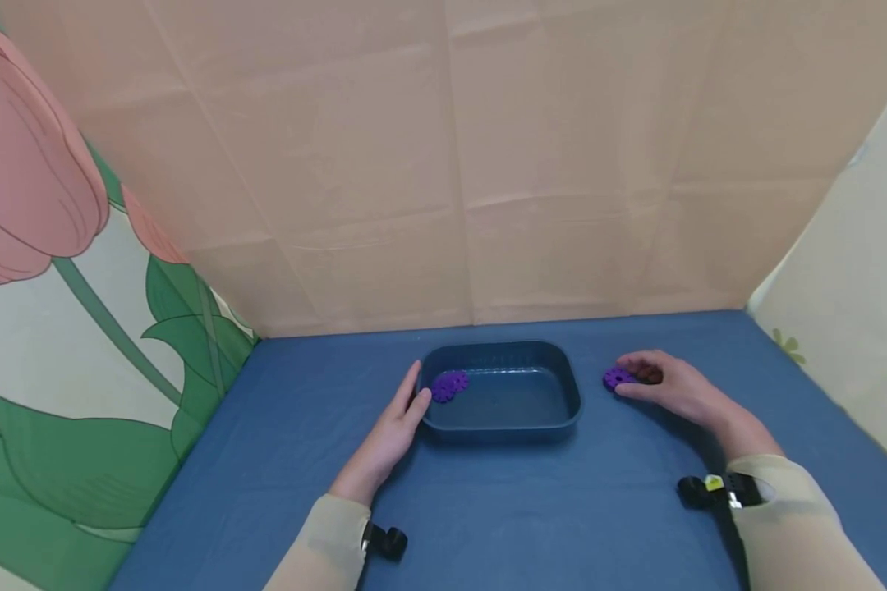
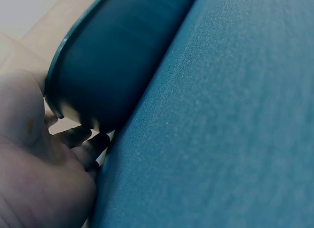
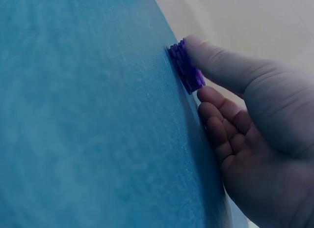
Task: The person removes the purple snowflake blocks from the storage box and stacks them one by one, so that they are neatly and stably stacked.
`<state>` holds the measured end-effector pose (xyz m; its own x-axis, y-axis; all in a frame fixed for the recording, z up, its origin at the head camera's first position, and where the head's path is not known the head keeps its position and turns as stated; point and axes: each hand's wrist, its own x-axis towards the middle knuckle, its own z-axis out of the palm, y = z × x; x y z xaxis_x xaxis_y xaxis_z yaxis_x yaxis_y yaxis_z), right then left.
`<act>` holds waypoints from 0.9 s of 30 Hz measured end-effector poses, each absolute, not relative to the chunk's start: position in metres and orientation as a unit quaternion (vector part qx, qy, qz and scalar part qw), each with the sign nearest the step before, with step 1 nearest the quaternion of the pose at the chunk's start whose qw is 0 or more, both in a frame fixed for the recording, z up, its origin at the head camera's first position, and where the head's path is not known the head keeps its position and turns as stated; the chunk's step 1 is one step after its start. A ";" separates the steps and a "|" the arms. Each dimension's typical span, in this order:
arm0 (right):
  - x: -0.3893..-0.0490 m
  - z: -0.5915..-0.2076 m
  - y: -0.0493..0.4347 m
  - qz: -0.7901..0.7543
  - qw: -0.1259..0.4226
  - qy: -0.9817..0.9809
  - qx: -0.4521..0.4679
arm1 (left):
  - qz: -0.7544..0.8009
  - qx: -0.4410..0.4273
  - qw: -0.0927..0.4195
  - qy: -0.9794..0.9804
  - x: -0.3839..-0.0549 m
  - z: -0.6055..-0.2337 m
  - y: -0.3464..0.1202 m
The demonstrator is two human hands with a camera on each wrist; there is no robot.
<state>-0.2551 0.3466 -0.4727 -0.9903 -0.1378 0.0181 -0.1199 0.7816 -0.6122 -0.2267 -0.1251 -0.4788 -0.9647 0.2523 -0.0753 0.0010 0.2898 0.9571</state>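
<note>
A dark blue rectangular tray (image 1: 503, 432) stands on the blue cloth, with purple gear-shaped discs (image 1: 449, 384) lying together inside its left end. My left hand (image 1: 388, 431) holds the tray's left side, the thumb at the rim and the fingers along the outer wall. In the left wrist view, fingertips (image 2: 95, 145) touch the tray wall (image 2: 105, 56) low down near the cloth. Right of the tray, my right hand (image 1: 676, 390) pinches another purple gear-shaped disc (image 1: 618, 377) between thumb and fingers. Its toothed edge (image 3: 186, 68) faces the right wrist view, at the cloth's surface.
Blue cloth (image 1: 488, 517) covers the table. A creased beige sheet (image 1: 458, 164) rises behind it. Panels printed with flowers (image 1: 37, 164) flank the left side, and a pale one (image 1: 857, 287) the right. Each wrist carries a black camera strap (image 1: 742, 490).
</note>
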 end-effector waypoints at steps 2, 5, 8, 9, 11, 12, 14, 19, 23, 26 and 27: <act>-0.254 -0.471 0.347 -0.334 0.009 0.941 -0.057 | 0.590 0.077 0.105 0.796 -0.225 -0.479 -0.124; -0.253 -0.465 0.347 -0.345 -0.015 0.938 -0.038 | 0.589 0.075 0.106 0.798 -0.225 -0.480 -0.123; -0.251 -0.455 0.342 -0.355 -0.046 0.933 -0.024 | 0.588 0.074 0.108 0.798 -0.225 -0.480 -0.122; -0.251 -0.450 0.339 -0.356 -0.058 0.932 -0.023 | 0.588 0.075 0.107 0.799 -0.225 -0.480 -0.122; -0.250 -0.440 0.329 -0.362 -0.072 0.929 -0.021 | 0.588 0.075 0.108 0.798 -0.225 -0.480 -0.123; -0.249 -0.434 0.323 -0.365 -0.075 0.928 -0.022 | 0.588 0.075 0.107 0.798 -0.224 -0.479 -0.123; -0.250 -0.422 0.309 -0.372 -0.082 0.924 -0.031 | 0.589 0.077 0.106 0.797 -0.224 -0.479 -0.124; -0.254 -0.399 0.266 -0.397 -0.078 0.911 -0.080 | 0.589 0.071 0.111 0.797 -0.223 -0.478 -0.125; -0.258 -0.396 0.232 -0.399 -0.070 0.906 -0.122 | 0.589 0.067 0.115 0.797 -0.223 -0.478 -0.125; -0.259 -0.399 0.209 -0.400 -0.056 0.902 -0.152 | 0.590 0.067 0.116 0.796 -0.223 -0.479 -0.124; -0.260 -0.400 0.201 -0.401 -0.049 0.901 -0.161 | 0.590 0.068 0.115 0.796 -0.223 -0.479 -0.124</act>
